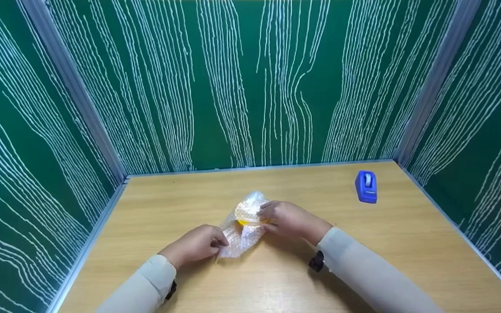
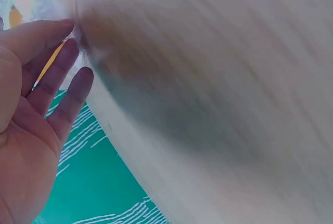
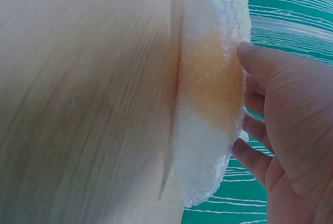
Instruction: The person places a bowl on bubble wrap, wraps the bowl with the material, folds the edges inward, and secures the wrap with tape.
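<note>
A sheet of clear bubble wrap [image 1: 250,208] lies on the table in front of me, folded around a yellow-orange object whose kind is hidden. A bright yellow edge shows between the folds in the head view. Through the plastic, the right wrist view has an orange patch of the wrapped object [image 3: 210,81]. My left hand [image 1: 199,244] pinches the near left corner of the wrap between thumb and fingertips. On the opposite side, my right hand [image 1: 288,219] holds the wrap's edge, thumb on top and fingers along the side.
A blue tape dispenser [image 1: 366,187] stands at the back right of the wooden table [image 1: 168,195]. Green panels [image 1: 215,143] with wavy white lines rise along the back and both sides, joined by grey metal posts [image 1: 433,74].
</note>
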Motion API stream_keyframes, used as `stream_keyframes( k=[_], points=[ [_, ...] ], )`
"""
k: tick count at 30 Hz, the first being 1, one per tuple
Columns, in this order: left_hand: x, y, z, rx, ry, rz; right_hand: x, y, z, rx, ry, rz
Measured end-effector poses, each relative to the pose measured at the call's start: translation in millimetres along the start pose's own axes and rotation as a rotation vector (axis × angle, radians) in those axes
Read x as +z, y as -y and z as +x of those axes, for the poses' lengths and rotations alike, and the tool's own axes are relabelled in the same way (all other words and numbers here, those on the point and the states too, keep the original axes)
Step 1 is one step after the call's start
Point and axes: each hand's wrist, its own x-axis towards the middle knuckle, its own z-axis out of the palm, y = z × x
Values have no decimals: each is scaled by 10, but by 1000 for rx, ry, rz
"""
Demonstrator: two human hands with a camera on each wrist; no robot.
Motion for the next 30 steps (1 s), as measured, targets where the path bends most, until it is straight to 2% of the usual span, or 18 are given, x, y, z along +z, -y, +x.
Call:
stream_keyframes(
  k=[8,12,14,19,27,30],
  points=[
    [-7,11,-15,-17,-102,-37,6,6,7,35,16,-3],
    [-55,-39,26,17,-160,-72,11,12,11,38,17,-6],
    [-87,-72,56,33,-180,-94,12,14,16,40,16,-4],
    [-148,-151,145,16,-211,-124,9,17,27,32,9,-8],
    [-162,-259,328,27,-261,-163,4,29,36,-24,-6,-41],
    [-164,-295,408,7,-276,-154,-2,33,36,-8,-3,-30]
  ],
)
